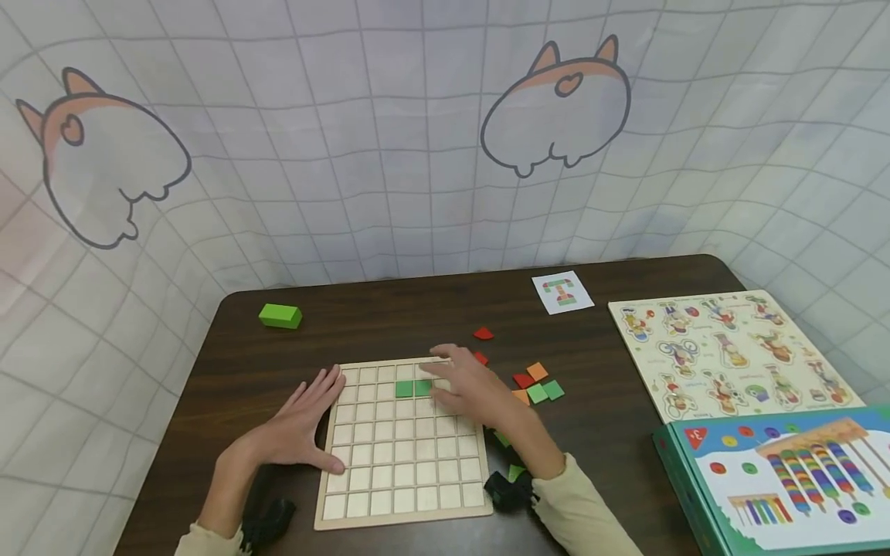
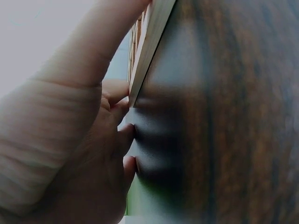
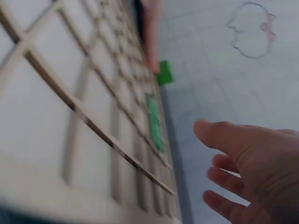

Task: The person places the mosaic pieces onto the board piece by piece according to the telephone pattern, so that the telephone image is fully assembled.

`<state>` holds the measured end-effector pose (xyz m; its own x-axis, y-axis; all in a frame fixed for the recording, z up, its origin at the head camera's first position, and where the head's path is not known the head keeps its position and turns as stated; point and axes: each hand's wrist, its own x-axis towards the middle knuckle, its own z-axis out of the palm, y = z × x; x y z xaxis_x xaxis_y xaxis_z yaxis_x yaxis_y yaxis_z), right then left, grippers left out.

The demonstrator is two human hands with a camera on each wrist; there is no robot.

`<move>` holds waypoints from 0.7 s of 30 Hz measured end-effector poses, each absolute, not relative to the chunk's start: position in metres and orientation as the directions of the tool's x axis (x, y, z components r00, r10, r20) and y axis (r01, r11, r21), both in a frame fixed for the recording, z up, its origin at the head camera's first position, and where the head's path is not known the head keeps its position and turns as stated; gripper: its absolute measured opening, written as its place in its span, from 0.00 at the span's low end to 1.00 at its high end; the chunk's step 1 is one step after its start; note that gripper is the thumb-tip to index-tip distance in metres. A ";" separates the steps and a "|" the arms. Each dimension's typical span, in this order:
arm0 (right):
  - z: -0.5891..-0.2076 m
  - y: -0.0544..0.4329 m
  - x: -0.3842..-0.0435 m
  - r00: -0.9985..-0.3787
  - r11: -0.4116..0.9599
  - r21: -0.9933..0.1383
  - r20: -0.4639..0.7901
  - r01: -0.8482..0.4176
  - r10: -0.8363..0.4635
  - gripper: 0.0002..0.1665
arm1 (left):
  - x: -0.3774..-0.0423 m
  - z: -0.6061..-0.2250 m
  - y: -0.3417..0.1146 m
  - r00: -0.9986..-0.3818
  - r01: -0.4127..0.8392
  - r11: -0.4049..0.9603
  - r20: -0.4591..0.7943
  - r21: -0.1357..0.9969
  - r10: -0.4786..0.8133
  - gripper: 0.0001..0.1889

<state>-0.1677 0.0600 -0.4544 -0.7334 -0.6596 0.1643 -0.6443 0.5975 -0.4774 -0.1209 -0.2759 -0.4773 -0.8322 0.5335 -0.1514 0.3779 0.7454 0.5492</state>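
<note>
A wooden grid board point(image 1: 403, 520) lies on the dark table, with two green square tiles point(image 1: 404, 388) side by side in its second row from the top. My left hand point(image 1: 299, 428) rests along the board's left edge, fingers spread and thumb on the frame. In the left wrist view, those fingertips point(image 2: 130, 163) reach down beside the board's side. My right hand point(image 1: 480, 390) hovers over the board's upper right corner, close to the green tiles. Seen from the right wrist, its fingers point(image 3: 224, 179) are loosely bent and apart from the thumb, with nothing between them.
Right of the board lie loose red point(image 1: 524, 381), orange point(image 1: 537, 371) and green pieces point(image 1: 553, 389). A pattern card point(image 1: 563, 292) lies at the back. A green block point(image 1: 280, 316) stands at the back left. A picture puzzle board point(image 1: 730, 351) and toy box point(image 1: 799, 479) occupy the right side.
</note>
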 end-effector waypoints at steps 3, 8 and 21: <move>-0.447 0.092 -0.166 -0.768 0.591 -0.529 0.204 -0.608 -0.607 0.25 | -0.121 -0.478 -0.275 -0.831 0.383 0.745 -0.149 0.547 0.536 0.70; -0.441 0.145 -0.163 -0.817 0.640 -0.529 0.215 -0.558 -0.535 0.25 | -0.120 -0.477 -0.276 -0.831 0.377 0.740 -0.149 0.557 0.535 0.70; -0.438 0.192 -0.169 -0.911 0.774 -0.538 -0.030 -0.333 -0.412 0.27 | -0.120 -0.478 -0.276 -0.837 0.357 0.745 -0.162 0.563 0.523 0.70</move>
<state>-0.1693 0.1922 -0.4380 -0.9105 -0.4123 -0.0301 -0.3329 0.7744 -0.5380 -0.1196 -0.2757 -0.4784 -0.8368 0.5230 -0.1616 0.3571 0.7453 0.5630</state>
